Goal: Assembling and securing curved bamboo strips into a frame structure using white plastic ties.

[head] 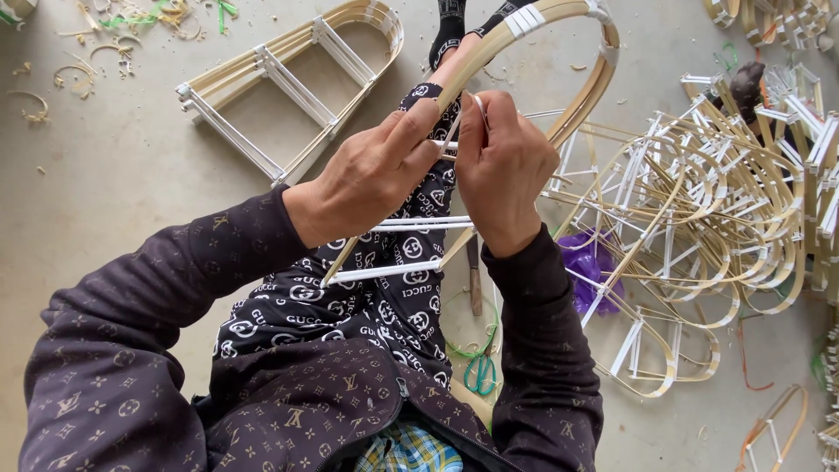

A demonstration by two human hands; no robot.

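A bent bamboo frame, arch-shaped with white cross straps, rests across my lap and legs. My left hand pinches the frame's left strip, thumb and fingers closed on it. My right hand sits close beside it, fingers closed on a thin white strap that runs to the frame. Two more white cross straps lie under my wrists. Both sleeves are dark and patterned.
A finished arch frame lies on the concrete floor at upper left. A big pile of similar frames fills the right side, with a purple bag beneath. Green-handled scissors and a knife lie by my right leg. Shavings litter the top left.
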